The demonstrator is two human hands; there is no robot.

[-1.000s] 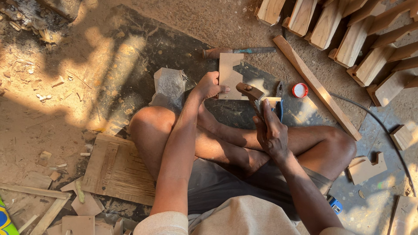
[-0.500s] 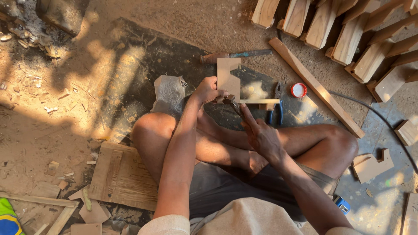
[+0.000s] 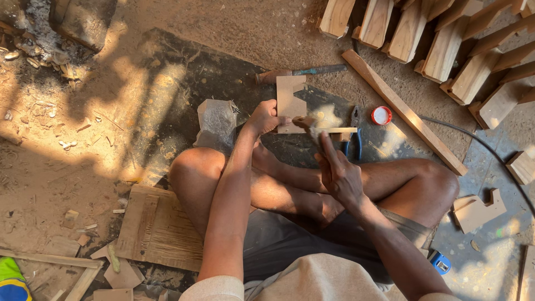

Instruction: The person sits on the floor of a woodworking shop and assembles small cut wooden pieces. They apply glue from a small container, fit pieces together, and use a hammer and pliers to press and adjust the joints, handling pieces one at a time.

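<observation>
Seen from above, seated cross-legged on a dirt floor (image 3: 67, 167) strewn with wood chips. Left hand (image 3: 263, 118) clenched on the lower left edge of a notched wooden block (image 3: 291, 103), pressing it flat on the dark mat (image 3: 184, 78) just ahead of the knees. Right hand (image 3: 334, 170) closed around the handle of a small brush-like tool (image 3: 305, 121), its tip touching the lower right corner of the notched wooden block; exact kind of tool too blurred to tell. Thin wooden strip (image 3: 337, 131) lying just beside the block's lower edge, partly behind the right hand's fingers.

Blue-handled pliers (image 3: 354, 134) on the mat just right of the strip; round red-rimmed lid (image 3: 382, 115) near them. Chisel with wooden handle (image 3: 301, 72) lying crosswise beyond the block, almost touching its top edge. Crumpled clear plastic bag (image 3: 216, 122) just left of the left hand. Long wooden slat (image 3: 404, 111) running diagonally at right, well apart from both hands. Row of cut timber pieces (image 3: 446, 44) stacked along the upper right. Second notched offcut (image 3: 478, 209) on the floor beside the right knee. Flat wooden board (image 3: 159, 228) under the left thigh, with smaller scraps (image 3: 120, 276) near its lower corner. Black cable (image 3: 479, 145) curving across the floor at right.
</observation>
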